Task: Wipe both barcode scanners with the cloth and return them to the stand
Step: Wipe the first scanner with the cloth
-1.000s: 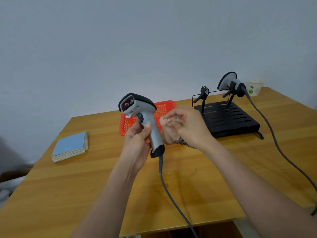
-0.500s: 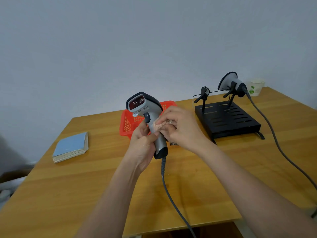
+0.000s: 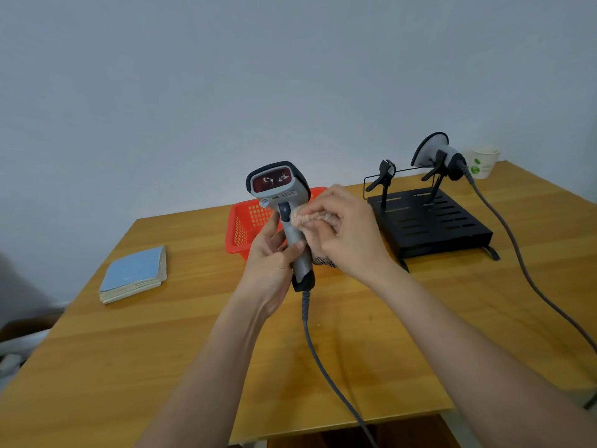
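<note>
The left hand (image 3: 271,263) grips the handle of one barcode scanner (image 3: 286,218) upright above the worktop (image 3: 161,350), window facing the person, likely to steady it. The right hand (image 3: 345,234) pinches the bunched cloth (image 3: 315,218) against the handle just under the trigger. The second scanner (image 3: 434,153) sits clipped in the black stand (image 3: 426,221) (its neighbouring clip (image 3: 386,171) stands free, presumably awaiting this one).

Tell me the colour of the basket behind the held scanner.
Red-orange basket, clearest in the head view.
</note>
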Demonstrator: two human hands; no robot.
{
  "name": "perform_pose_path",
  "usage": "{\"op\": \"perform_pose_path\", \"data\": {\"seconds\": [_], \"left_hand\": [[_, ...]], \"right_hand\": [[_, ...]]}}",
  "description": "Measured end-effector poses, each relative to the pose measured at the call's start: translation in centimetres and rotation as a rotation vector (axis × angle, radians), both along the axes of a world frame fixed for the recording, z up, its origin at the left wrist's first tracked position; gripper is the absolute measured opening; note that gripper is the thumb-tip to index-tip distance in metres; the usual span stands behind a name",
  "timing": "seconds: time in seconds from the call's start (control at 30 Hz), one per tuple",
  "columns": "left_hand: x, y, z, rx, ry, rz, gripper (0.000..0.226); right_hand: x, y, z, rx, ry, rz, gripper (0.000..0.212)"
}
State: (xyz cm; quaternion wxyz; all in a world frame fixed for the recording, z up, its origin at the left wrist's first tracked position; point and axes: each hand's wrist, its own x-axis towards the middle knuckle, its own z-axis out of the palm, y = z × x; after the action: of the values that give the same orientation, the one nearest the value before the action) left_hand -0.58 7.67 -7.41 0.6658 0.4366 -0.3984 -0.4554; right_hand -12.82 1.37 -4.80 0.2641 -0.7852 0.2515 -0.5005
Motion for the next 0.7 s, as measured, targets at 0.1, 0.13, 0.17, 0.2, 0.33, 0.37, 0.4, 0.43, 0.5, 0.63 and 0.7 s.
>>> {"op": "perform_pose_path", "data": {"seconds": [0.1,0.13,0.17,0.2,0.33,0.37,0.4,0.43,0.5,0.63,0.7], "left_hand": [[-0.3,-0.2,-0.2,0.009,-0.052,0.038,0.067],[-0.4,-0.3,-0.3,0.003,-0.071,0.048,0.069],[-0.5,-0.3,-0.4,-0.006,-0.087,0.056,0.071],[-0.6,-0.3,-0.4,-0.016,-0.098,0.062,0.071],[-0.5,-0.4,-0.3,-0.029,-0.088,0.083,0.066],[-0.5,-0.3,-0.3,-0.023,-0.075,0.085,0.067],[-0.4,-0.2,-0.2,-0.021,-0.055,0.077,0.068],[-0.3,-0.1,-0.1,-0.022,-0.028,0.058,0.067],[-0.1,0.1,0.1,-0.021,0.021,0.022,0.065],[-0.1,0.1,0.5,0.012,0.083,0.001,0.063],[-0.3,0.3,0.7,-0.003,0.137,-0.037,0.061]], "right_hand": [[0.4,0.1,0.7,-0.057,-0.069,-0.059,0.016],[0.6,0.1,0.7,-0.066,-0.054,-0.073,0.016],[0.9,0.2,0.6,-0.071,-0.027,-0.09,0.016],[1.2,0.2,0.4,-0.081,0.001,-0.109,0.017],[1.5,0.2,0.0,-0.146,0.036,-0.071,0.015],[1.4,0.1,-0.1,-0.156,0.042,-0.042,0.016],[1.2,-0.1,-0.3,-0.156,0.055,-0.012,0.019],[1.1,-0.2,-0.5,-0.154,0.074,0.019,0.021],[0.8,-0.3,-1.1,-0.107,0.064,0.059,0.026],[0.6,-0.4,-1.4,0.067,-0.088,-0.01,0.021],[0.8,-0.2,-1.3,0.067,-0.066,-0.032,0.018]]}}
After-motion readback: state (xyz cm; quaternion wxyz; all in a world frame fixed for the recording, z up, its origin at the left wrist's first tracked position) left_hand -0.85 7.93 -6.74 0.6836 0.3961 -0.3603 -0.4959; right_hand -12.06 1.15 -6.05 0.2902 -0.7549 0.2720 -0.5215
